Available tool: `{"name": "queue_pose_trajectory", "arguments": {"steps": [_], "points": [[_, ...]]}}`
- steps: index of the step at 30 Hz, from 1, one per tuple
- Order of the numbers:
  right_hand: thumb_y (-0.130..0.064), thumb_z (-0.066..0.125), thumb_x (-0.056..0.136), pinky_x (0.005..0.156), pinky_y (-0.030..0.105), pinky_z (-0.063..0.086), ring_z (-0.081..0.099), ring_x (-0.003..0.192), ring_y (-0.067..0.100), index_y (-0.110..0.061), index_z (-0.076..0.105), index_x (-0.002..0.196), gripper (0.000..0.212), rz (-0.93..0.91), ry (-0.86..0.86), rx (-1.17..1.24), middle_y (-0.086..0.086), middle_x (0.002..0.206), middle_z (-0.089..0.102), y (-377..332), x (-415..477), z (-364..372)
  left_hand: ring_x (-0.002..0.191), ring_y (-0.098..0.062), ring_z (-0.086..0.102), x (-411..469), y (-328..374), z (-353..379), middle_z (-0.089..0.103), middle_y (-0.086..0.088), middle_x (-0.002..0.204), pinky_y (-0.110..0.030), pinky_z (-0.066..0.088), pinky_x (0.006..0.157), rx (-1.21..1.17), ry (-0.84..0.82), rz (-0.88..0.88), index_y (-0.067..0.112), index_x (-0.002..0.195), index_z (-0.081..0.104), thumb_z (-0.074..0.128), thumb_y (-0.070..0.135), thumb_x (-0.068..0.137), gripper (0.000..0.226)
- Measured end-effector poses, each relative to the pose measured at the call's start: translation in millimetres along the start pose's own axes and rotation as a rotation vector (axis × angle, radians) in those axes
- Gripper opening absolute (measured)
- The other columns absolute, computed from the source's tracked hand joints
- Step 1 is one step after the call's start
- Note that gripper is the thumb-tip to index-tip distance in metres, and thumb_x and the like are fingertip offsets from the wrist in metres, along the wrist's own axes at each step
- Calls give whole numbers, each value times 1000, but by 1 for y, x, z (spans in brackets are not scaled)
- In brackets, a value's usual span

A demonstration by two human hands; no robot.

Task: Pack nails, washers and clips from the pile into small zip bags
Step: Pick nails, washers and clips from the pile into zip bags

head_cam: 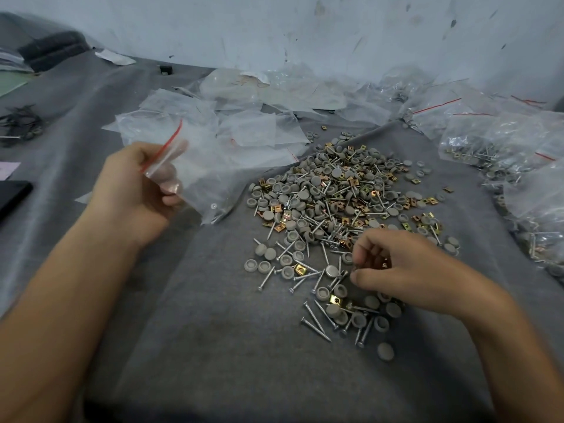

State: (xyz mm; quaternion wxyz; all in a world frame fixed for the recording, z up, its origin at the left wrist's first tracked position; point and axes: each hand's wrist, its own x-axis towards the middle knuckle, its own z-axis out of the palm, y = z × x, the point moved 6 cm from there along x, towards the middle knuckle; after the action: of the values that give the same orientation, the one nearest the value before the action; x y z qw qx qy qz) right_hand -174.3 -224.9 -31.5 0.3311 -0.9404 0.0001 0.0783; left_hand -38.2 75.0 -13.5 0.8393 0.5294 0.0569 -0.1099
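Left hand (pixel 139 186): grips the zip bag (pixel 195 175) at its red strip, left of the pile (pixel 335 193)
Right hand (pixel 396 270): curled over the pile's near edge, and whether it holds anything is unclear
Path: bag mouth lies left of your right hand, tilted

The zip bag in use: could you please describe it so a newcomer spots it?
Look left of the pile on the grey cloth. The zip bag is held up in the left hand; the other bags lie on the cloth.
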Motion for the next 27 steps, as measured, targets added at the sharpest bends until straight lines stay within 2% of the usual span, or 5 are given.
{"name": "queue_pose_trajectory", "arguments": {"steps": [6,10,14,23,27], "points": [[-13,76,86,66,28,52,66,72,8,-29,68,88,18,-80,140,142,-9,80,71,-6,4,-6,45,-9,36,-15,-19,40,49,5,62,-18,28,38,356,-175,82,19,95,73,47,14,96,27],[-12,75,89,71,29,54,69,80,19,-30,72,94,19,-188,205,382,-1,86,73,-18,3,-10,50,-5,51,-31,-48,62,63,4,59,-15,41,46,755,-399,166,29,108,75,54,9,98,30],[-24,77,88,64,24,51,63,73,16,-32,68,99,16,-235,208,536,0,88,75,-30,2,-4,52,1,58,-39,-69,73,71,4,64,-13,43,53,922,-517,213,34,123,64,59,18,101,27],[-27,77,90,65,36,56,72,75,14,-31,61,94,17,-231,262,459,-4,85,77,-36,14,21,51,-1,60,-43,-73,80,71,2,63,-13,43,50,895,-518,189,39,110,61,56,10,100,31],[-23,75,92,73,38,58,72,81,12,-31,65,93,13,-218,356,428,-7,86,76,-30,14,11,52,-6,55,-39,-69,75,67,5,60,-24,45,51,874,-486,194,35,117,65,57,12,100,29]]}}
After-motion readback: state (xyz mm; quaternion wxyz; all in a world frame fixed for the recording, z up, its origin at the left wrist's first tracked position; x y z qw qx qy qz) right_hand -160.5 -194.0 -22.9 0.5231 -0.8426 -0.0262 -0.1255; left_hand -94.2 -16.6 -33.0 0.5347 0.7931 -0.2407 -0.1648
